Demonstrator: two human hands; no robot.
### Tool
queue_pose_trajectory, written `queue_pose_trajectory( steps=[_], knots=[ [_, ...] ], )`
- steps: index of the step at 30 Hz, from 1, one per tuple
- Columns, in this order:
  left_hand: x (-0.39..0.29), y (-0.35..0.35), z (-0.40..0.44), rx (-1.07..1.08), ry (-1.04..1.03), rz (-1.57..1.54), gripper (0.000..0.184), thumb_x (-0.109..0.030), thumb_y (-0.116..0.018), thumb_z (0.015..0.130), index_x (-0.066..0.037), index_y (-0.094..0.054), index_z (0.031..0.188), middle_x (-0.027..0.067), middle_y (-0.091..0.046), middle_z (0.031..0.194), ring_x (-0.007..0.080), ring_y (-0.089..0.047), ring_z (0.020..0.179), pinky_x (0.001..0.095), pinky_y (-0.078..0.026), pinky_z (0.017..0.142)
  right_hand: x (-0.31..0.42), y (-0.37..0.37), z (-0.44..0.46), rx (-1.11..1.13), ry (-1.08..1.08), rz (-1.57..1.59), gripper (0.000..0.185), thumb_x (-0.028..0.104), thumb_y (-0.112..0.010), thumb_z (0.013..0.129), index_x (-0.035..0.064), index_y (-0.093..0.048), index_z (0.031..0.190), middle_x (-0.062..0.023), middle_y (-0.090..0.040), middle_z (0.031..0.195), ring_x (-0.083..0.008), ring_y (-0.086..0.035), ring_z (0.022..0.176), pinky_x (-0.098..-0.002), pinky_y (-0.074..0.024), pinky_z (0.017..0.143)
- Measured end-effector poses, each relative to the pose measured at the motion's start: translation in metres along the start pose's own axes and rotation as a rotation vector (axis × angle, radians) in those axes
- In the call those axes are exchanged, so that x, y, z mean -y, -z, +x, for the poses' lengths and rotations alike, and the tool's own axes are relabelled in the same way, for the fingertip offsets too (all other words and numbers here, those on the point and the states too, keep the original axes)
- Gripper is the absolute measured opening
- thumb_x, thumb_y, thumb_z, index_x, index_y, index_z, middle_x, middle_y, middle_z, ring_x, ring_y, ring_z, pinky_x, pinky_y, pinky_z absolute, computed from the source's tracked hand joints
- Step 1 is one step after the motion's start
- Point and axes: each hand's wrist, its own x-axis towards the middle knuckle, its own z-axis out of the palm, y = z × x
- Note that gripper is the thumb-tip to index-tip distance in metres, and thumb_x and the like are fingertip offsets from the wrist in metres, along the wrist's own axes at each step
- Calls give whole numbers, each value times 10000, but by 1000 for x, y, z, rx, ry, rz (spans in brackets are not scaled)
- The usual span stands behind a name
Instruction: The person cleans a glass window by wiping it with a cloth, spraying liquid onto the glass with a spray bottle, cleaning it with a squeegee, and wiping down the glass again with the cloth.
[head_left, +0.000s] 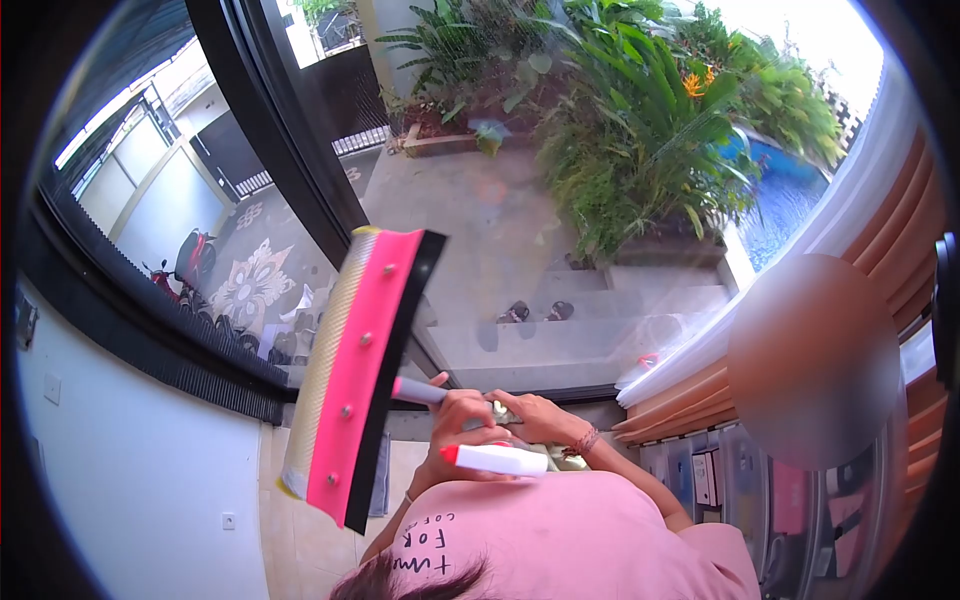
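your left hand [462, 425] is wrapped around the grey and pink handle [420, 391] of the squeegee [365, 370]. the squeegee's wide head is raised at the left of your view, tilted so its top leans right, with the black rubber blade [398, 380] along the right side, the pink body with its row of studs in the middle and the pale mesh sponge [325, 365] on the left.

your right hand [545, 418] is just beside the left, its fingers bent near pale green material [570, 461]; you can't tell from here whether it grips that material or only touches it. a white spray head [500, 459] with a red nozzle points left, just below your hands and in front of your pink shirt [570, 530]; which hand holds it, if either, is hidden.

in front of you is a large glass pane [480, 200] with a dark frame [285, 130]. through it you see leafy plants [620, 130], a blue pool [785, 200], a pair of dark sandals [538, 312] on the step and a red motorbike [190, 262]. white and orange curtains [890, 215] hang at your right, above stacked clear drawers [745, 490].
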Motion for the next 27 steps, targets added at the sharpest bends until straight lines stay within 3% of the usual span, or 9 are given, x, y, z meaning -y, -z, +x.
queue_pose_trajectory(
  steps=[2,4,8,12,13,21,23,26,27],
  knots=[
    [5,0,-10,-97,16,9,395,-534,-762,509,-193,-720,703,-12,-421,766,158,-490,792,506,-218,1046,-2,1,3,10,-3,39,463,239,-615,848,116,-429,1253,-204,-645,882,-394,-621,828,-467,-484,706],
    [12,-1,-18,-105,92,-61,295,-396,-776,499,-174,-708,681,-20,-452,728,134,-506,728,497,-213,1061,2,4,4,69,-76,55,463,219,-620,828,95,-441,1236,-205,-642,918,-400,-614,857,-459,-482,730],
    [9,5,-2,-42,167,-204,350,-343,-791,438,-118,-664,674,7,-480,728,139,-490,636,468,-243,1060,-4,-14,6,124,-49,133,475,174,-613,806,100,-430,1238,-231,-641,868,-410,-618,819,-475,-480,721],
    [1,8,-2,-118,10,92,404,-348,-810,410,-129,-647,708,12,-485,766,152,-477,624,430,-345,920,-1,-10,1,-96,-107,249,472,155,-636,787,76,-436,1207,-222,-625,832,-404,-619,787,-450,-473,676],
    [2,-2,-15,-188,119,37,384,-367,-764,465,-131,-633,738,49,-380,823,245,-409,764,411,-364,814,-8,-12,2,-160,-61,301,478,138,-638,792,49,-431,1213,-223,-619,796,-400,-617,728,-435,-465,642],
    [-3,-20,11,-6,338,-322,368,-314,-776,482,-107,-631,749,53,-391,873,221,-420,805,376,-379,803,-17,-17,-11,-242,1,210,432,228,-599,842,78,-435,1213,-245,-637,823,-433,-603,779,-511,-469,701],
    [-6,-25,19,53,403,-425,363,-299,-779,487,-100,-631,752,54,-395,887,213,-423,817,366,-383,799,-24,-18,-14,-107,145,182,427,224,-584,830,80,-442,1206,-256,-637,862,-445,-602,796,-516,-477,724],
    [-8,-26,28,113,514,-548,357,-277,-784,495,-89,-630,756,56,-400,908,203,-428,834,352,-390,794,-23,-17,-13,-157,98,118,464,233,-578,817,102,-407,1228,-281,-630,884,-462,-599,829,-516,-476,737],
    [-6,-22,29,114,559,-570,355,-269,-786,497,-86,-630,758,57,-401,915,199,-430,840,347,-392,792,-23,-22,-5,-135,-49,237,511,245,-580,818,83,-353,1246,-302,-620,877,-477,-594,832,-516,-471,735]
  ],
)
